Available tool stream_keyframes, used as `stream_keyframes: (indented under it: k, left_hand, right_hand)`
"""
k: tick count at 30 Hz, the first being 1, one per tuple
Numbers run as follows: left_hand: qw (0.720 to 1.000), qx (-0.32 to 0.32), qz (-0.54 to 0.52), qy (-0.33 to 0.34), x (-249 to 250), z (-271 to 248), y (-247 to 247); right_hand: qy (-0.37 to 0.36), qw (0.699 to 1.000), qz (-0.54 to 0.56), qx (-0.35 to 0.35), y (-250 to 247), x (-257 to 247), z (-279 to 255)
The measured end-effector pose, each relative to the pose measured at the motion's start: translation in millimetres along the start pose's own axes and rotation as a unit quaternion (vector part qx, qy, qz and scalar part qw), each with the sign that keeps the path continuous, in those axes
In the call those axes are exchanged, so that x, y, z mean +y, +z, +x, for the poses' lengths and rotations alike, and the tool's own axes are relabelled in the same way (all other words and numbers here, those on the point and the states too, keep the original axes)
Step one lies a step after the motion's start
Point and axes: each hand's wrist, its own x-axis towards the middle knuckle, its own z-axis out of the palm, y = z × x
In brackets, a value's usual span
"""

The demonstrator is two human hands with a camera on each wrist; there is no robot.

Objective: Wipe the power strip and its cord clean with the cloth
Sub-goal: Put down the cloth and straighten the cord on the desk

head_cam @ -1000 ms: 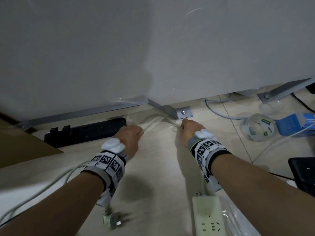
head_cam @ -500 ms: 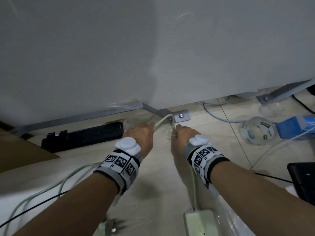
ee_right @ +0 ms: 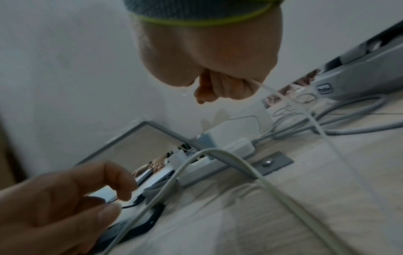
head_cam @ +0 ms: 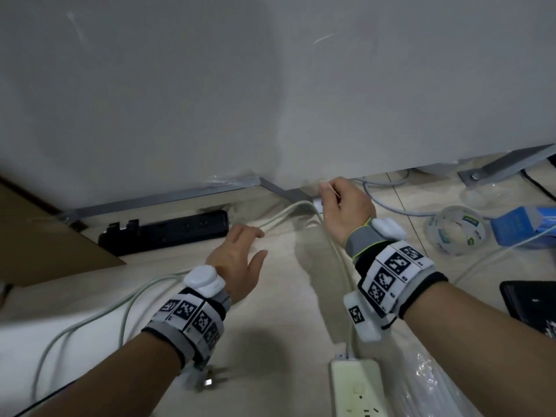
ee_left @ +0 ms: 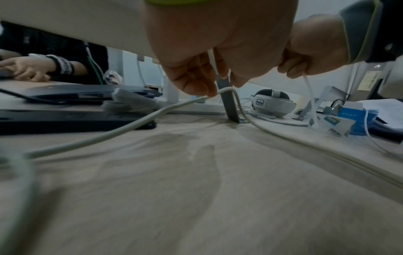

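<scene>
Two cords cross: left hand [head_cam: 237, 260] loose, right hand [head_cam: 346, 209] pinching thin cable [ee_left: 309, 89] beside black strip [head_cam: 168, 233].

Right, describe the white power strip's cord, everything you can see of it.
The cord is pale off-white, round and rubbery-looking. It leaves the white power strip, runs up the desk, arches off the surface in a tight bend by the metal bracket, then doubles back left past the open left hand, contact unclear, into loose loops. The right hand pinches a separate thinner strand, not this cord.
</scene>
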Motion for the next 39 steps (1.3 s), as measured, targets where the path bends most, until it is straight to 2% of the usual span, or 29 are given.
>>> stream_keyframes:
  k: [3,7,9,11,14,16,18,20,22,25,27,29,30,32,34,37,39]
  left_hand:
    - [0.999,-0.003,0.026,-0.047,-22.2,-35.5,-13.5]
    - [0.996,0.009,0.030,-0.083,-39.4,-69.5,-30.6]
    - [0.994,0.043,0.026,-0.097,-51.2,-100.4,-47.7]
    - [0.990,0.054,0.031,-0.124,-65.3,-132.9,-59.5]
    - [0.975,0.077,0.053,-0.202,-88.2,-186.3,-75.7]
    - [0.948,0.067,0.090,-0.296,-102.5,-221.4,-85.4]
    - [0.899,0.027,0.124,-0.419,-115.2,-258.6,-91.2]
    - [0.852,0.035,0.121,-0.508,-126.5,-285.9,-91.3]
    - [0.822,0.070,0.070,-0.561,-139.4,-303.5,-87.9]
    - [0.814,0.082,-0.017,-0.575,-155.4,-306.1,-85.0]
    - [0.823,0.060,-0.045,-0.564,-167.3,-302.8,-88.5]
    - [0.844,0.016,-0.024,-0.536,-173.2,-297.0,-91.4]
    - [0.857,0.004,-0.004,-0.516,-175.7,-295.9,-91.8]
    - [0.884,0.027,-0.005,-0.467,-177.2,-293.2,-93.7]
    - [0.899,0.057,-0.009,-0.435,-181.4,-289.4,-98.1]
    - [0.904,0.089,0.027,-0.417,-193.5,-279.6,-110.6]
    - [0.903,0.070,0.084,-0.416,-195.9,-273.6,-119.5]
  right_hand:
    - [-0.056,0.994,-0.037,-0.087,12.3,-23.2,-26.3]
    - [-0.122,0.965,-0.128,-0.195,45.0,-36.8,-68.3]
    - [-0.176,0.924,-0.189,-0.281,63.4,-50.0,-99.0]
    - [-0.229,0.866,-0.250,-0.367,77.6,-60.3,-127.1]
    - [-0.286,0.783,-0.317,-0.453,98.0,-72.2,-161.1]
    - [-0.305,0.744,-0.340,-0.488,109.7,-80.3,-176.7]
    - [-0.336,0.722,-0.358,-0.488,122.1,-90.6,-191.3]
    - [-0.352,0.716,-0.377,-0.470,133.4,-98.6,-198.1]
    - [-0.337,0.713,-0.398,-0.469,146.0,-104.5,-197.3]
    - [-0.321,0.714,-0.411,-0.467,155.4,-107.6,-186.1]
    - [-0.320,0.715,-0.410,-0.468,162.4,-110.8,-185.9]
    - [-0.328,0.718,-0.398,-0.467,167.9,-113.1,-189.0]
    - [-0.332,0.729,-0.384,-0.459,170.3,-115.5,-192.7]
    - [-0.334,0.752,-0.362,-0.438,174.1,-121.8,-198.9]
    - [-0.349,0.748,-0.373,-0.424,179.7,-127.5,-203.1]
    - [-0.383,0.744,-0.360,-0.412,181.0,-133.4,-206.9]
    - [-0.392,0.751,-0.346,-0.403,177.5,-132.0,-207.3]
